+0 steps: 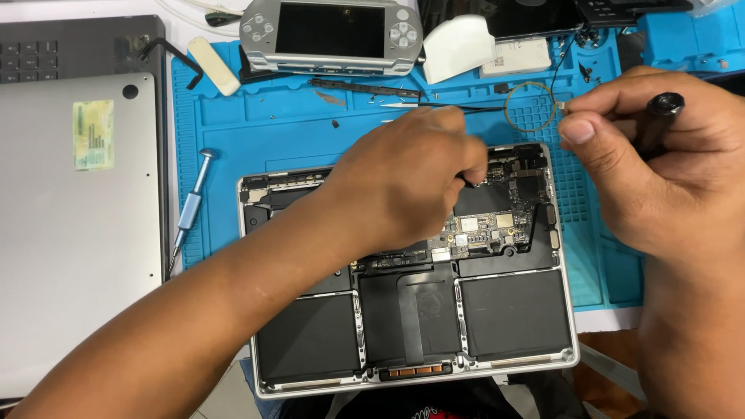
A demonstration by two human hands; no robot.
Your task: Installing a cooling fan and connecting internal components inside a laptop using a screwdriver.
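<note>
An opened silver laptop (563, 310) lies on a blue repair mat (272, 124), its logic board (485, 229) and black battery cells (512, 314) exposed. My left hand (400, 186) reaches across the board with its fingertips pinched on a small black part (468, 183) near the upper middle; what lies under the palm is hidden. My right hand (652, 163) hovers above the laptop's right edge, closed around a black tool handle (660, 116), with thumb and forefinger pressed together on something tiny near a thin brass-coloured ring (507, 109).
A silver laptop bottom cover (70, 256) with a sticker lies left, overlapping a dark laptop (46, 50). On the mat are a blue screwdriver (190, 206), a black strip (365, 87) and a white bar (213, 66). A silver handheld console (331, 35) and white plastic piece (458, 46) sit behind.
</note>
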